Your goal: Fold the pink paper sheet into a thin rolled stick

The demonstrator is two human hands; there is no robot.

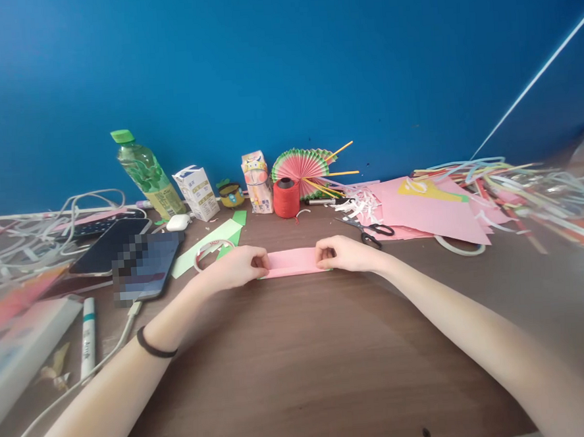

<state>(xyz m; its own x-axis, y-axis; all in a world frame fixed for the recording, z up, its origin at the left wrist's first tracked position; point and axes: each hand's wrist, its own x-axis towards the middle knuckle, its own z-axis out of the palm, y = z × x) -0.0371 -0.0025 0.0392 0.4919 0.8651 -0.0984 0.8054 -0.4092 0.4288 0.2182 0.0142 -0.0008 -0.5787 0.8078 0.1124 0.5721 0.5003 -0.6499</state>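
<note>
A narrow pink paper strip (293, 262) lies level between my two hands, with a thin green edge showing at its lower corners. My left hand (245, 265) pinches its left end, thumb and fingers closed on it. At the right end my right hand (338, 254) grips the strip in the same way. A roll of tape (210, 253) sits just behind my left hand. Black-handled scissors (372, 232) lie behind my right hand.
Along the blue wall stand a green bottle (148, 178), a white box (197, 192), a small carton (257, 184), red thread (286, 199) and a paper fan (301, 168). Phones (151, 266) and cables are left; pink sheets (424, 207) and paper strips are right.
</note>
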